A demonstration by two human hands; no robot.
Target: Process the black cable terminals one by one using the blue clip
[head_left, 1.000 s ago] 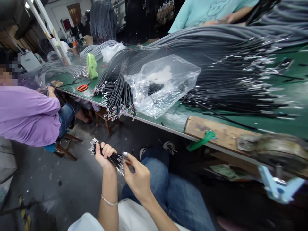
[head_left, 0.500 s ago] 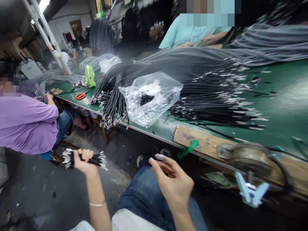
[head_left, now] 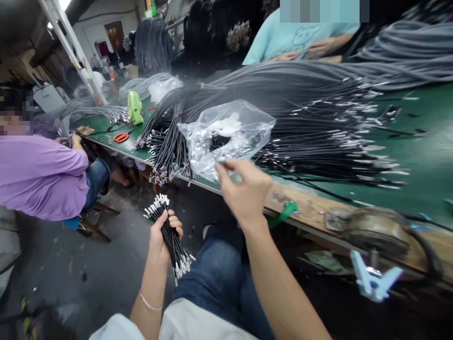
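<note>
Gripping a light, springy wire bundle [head_left: 170, 231] at its middle, our left hand [head_left: 163, 241] stays low over our lap; our right hand [head_left: 244, 193] pinches something small by the bag [head_left: 226, 137].

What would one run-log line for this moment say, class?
left hand: grips bundle of short black wires over lap | right hand: raised at clear plastic bag, small pale piece in fingertips | green table: long cable piles
</note>
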